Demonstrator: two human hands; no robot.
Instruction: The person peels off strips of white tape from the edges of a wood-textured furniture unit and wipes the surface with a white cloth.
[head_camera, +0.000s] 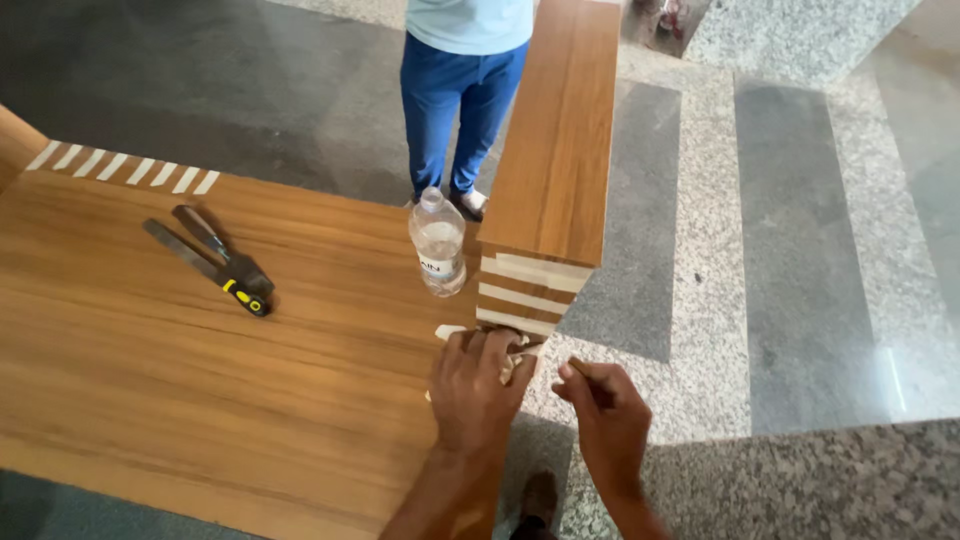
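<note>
Here, a small pale strip of edge banding (450, 331) is pressed against the corner of the large wooden board (200, 360) by the left hand (478, 390), whose fingers are curled down over it in a clamping grip, apparently so that the loose end is kept flat at the board's edge. Just to the right of that hand, the right hand (605, 415) is held over the granite floor (800, 250), its fingers pinched shut around something thin and pale; what that thing is cannot be told. Directly beyond the left hand's fingertips, a stack of wooden panels (555, 150) with pale banded ends is laid on the board's far corner and reaches away from the hands, its ends seemingly kept within easy reach. Just left of the stack, a clear plastic water bottle (438, 243) is stood upright on the board. Well to the left of the hands, a flat file (185, 252) and a yellow-and-black handled tool (235, 275) are laid side by side, touching. Farther off, beyond the bottle, another person's legs in blue trousers (455, 100) are seen standing on the floor.
</note>
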